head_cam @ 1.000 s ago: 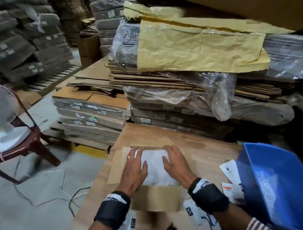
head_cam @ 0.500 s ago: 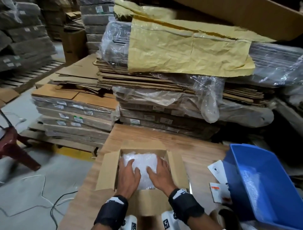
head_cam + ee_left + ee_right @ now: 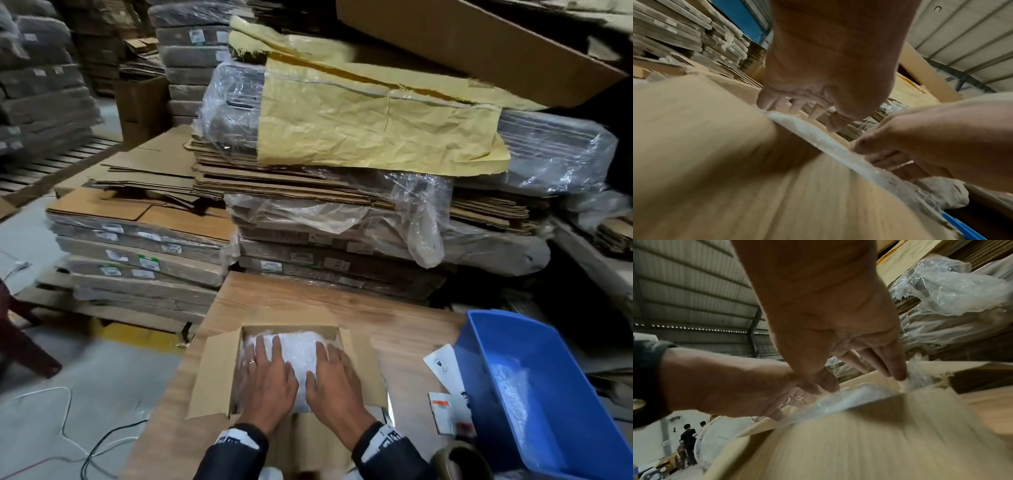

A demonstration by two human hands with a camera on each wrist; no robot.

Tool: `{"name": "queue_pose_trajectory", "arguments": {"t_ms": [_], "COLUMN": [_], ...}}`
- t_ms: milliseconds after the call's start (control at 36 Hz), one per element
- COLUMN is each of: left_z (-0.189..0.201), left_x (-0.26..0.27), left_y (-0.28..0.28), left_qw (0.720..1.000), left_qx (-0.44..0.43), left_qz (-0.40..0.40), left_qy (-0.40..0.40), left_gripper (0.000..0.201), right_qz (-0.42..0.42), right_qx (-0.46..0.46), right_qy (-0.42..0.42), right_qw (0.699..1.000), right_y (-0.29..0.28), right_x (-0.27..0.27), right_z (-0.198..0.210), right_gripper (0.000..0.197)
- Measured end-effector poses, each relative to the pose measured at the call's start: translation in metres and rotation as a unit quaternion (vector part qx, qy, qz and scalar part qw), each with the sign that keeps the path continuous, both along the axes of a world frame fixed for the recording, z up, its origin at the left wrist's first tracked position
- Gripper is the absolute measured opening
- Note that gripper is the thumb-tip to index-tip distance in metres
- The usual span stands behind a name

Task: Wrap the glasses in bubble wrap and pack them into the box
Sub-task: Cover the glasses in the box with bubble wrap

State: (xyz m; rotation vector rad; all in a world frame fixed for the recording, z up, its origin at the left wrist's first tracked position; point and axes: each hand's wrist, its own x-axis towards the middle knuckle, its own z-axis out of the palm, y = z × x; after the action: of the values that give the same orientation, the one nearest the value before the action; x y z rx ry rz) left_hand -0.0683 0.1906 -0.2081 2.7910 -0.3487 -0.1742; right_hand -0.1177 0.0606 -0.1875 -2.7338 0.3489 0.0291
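Both our hands lie flat, fingers straight and spread, on the bubble wrap bundle inside the open cardboard box on the wooden table: left hand on its left half, right hand on its right. Just right stands a blue bin, with cards between it and the box.
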Motion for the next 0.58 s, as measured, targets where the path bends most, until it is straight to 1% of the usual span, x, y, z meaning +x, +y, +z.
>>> {"name": "queue_pose_trajectory", "arguments": {"t_ms": [83,139,222,250,333,417,472,528,583], "left_z": [-0.003,-0.007,-0.01,-0.013,-0.013,-0.007,-0.002,0.003,0.006], "left_x": [0.007,0.009,0.012,0.013,0.017,0.02,0.018,0.013,0.01], "left_y": [0.002,0.005,0.009,0.01,0.011,0.008,0.006,0.005,0.005], "left_qw": [0.999,0.996,0.994,0.994,0.99,0.985,0.986,0.991,0.992], "left_qx": [0.008,0.005,-0.006,-0.016,-0.055,-0.071,-0.042,0.013,0.036], "left_qz": [-0.012,-0.011,-0.018,-0.018,-0.007,0.003,-0.001,-0.015,-0.02], "left_qy": [0.049,0.089,0.104,0.106,0.134,0.16,0.16,0.13,0.117], "left_gripper": [0.067,0.064,0.062,0.062,0.062,0.062,0.063,0.064,0.064], "right_qz": [-0.01,-0.013,-0.041,-0.053,-0.083,-0.082,-0.062,-0.042,-0.03], "right_qx": [-0.002,0.003,0.063,0.09,0.156,0.19,0.184,0.148,0.104], "right_qy": [0.052,0.089,0.157,0.167,0.146,0.137,0.145,0.137,0.115], "right_qw": [0.999,0.996,0.985,0.98,0.973,0.969,0.97,0.979,0.987], "right_y": [0.004,0.007,0.012,0.012,0.006,-0.002,-0.005,-0.004,-0.002], "right_x": [0.001,0.003,0.012,0.015,0.023,0.021,0.016,0.01,0.004], "right_z": [-0.003,-0.006,-0.009,-0.012,-0.016,-0.014,-0.011,-0.01,-0.009], "right_gripper": [0.069,0.073,0.082,0.085,0.093,0.095,0.09,0.083,0.076]}}
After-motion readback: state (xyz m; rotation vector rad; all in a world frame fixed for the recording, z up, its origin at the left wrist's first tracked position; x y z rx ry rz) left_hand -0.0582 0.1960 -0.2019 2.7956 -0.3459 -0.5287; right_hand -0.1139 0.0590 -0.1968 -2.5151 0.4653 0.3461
